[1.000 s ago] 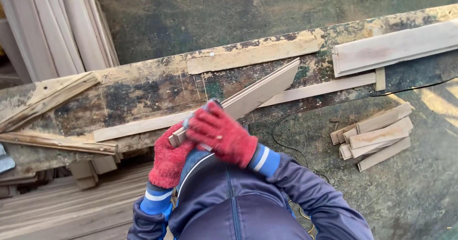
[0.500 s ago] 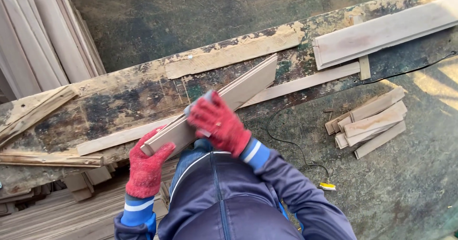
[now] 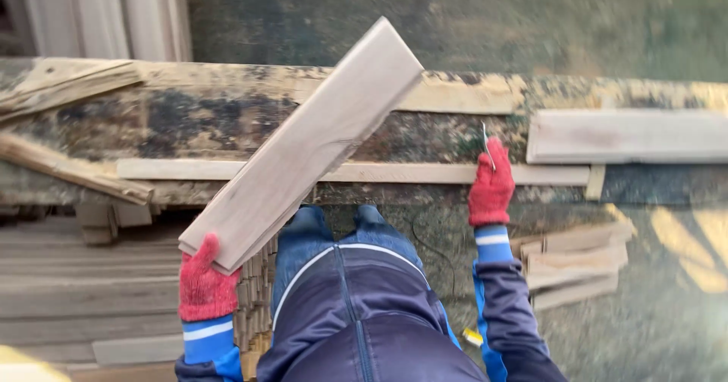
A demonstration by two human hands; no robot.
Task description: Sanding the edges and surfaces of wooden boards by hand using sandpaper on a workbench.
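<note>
Here a pale wooden board [image 3: 303, 143] is gripped at its near end by the left hand [image 3: 203, 285] and raised slantwise, while a small metal tool [image 3: 486, 144] is clenched in the right hand [image 3: 491, 191] at the long batten [image 3: 425, 173].
</note>
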